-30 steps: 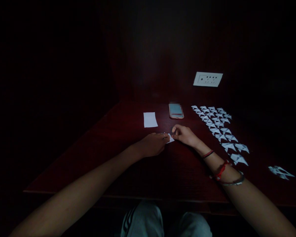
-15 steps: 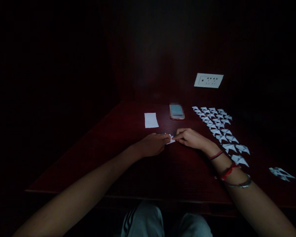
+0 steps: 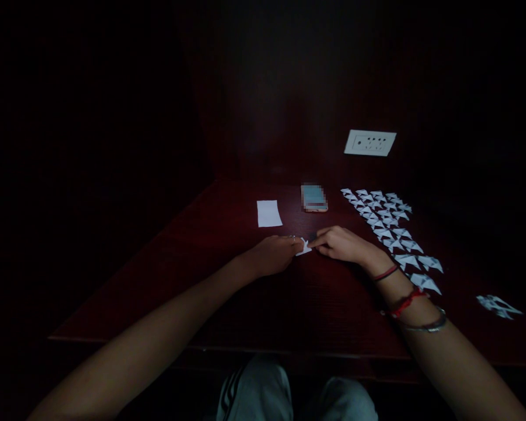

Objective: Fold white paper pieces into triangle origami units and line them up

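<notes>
A small piece of folded white paper [image 3: 305, 249] lies on the dark red table between my two hands. My left hand [image 3: 277, 255], with a ring on one finger, is closed on the paper's left side and covers part of it. From the right, the stretched index finger of my right hand [image 3: 339, 243] touches or nearly touches the paper's upper right. Its other fingers are bent and apart from the paper, with nothing visible in them. The exact folds are too small and dim to make out.
A flat white paper sheet [image 3: 269, 213] lies beyond my left hand. Right of it is a phone [image 3: 314, 199], its screen blurred. Rows of folded white paper pieces [image 3: 383, 217] spread along the right, with a small paper pile [image 3: 498, 306] nearer. A socket panel [image 3: 370, 142] is on the wall.
My right hand has shifted very slightly up and right, and its index finger looks straighter. The fingers of my left hand have moved a little on the paper. Nothing else has visibly moved.
</notes>
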`<control>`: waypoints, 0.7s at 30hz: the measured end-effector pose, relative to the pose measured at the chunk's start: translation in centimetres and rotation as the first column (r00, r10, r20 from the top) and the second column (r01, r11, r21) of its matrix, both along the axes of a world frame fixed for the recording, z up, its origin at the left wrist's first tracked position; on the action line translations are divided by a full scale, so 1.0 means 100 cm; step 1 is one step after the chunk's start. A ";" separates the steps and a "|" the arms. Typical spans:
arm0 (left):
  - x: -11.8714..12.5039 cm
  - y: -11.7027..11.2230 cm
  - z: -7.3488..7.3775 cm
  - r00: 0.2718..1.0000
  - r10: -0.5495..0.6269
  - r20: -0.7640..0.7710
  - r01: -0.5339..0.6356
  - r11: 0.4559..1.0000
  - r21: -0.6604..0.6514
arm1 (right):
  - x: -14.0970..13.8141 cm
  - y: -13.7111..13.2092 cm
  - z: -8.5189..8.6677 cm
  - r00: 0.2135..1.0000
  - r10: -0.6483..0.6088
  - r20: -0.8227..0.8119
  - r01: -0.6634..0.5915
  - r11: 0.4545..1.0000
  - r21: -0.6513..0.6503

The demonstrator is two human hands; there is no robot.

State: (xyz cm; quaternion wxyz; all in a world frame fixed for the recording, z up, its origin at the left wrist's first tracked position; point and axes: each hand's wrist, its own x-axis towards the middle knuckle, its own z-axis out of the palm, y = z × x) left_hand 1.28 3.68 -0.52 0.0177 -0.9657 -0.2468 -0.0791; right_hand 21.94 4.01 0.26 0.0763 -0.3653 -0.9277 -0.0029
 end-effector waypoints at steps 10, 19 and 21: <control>-0.007 -0.001 0.000 1.000 -0.001 0.007 0.001 1.000 0.009 | 0.006 0.000 -0.007 0.995 -0.030 -0.097 0.030 1.000 0.003; -0.004 0.000 -0.001 1.000 0.000 0.016 -0.001 1.000 0.014 | 0.000 0.000 -0.006 0.999 -0.026 -0.034 0.027 0.999 0.030; -0.005 -0.002 0.000 1.000 0.005 0.009 -0.005 1.000 0.011 | 0.004 0.001 -0.005 0.998 -0.056 -0.032 0.058 0.998 0.040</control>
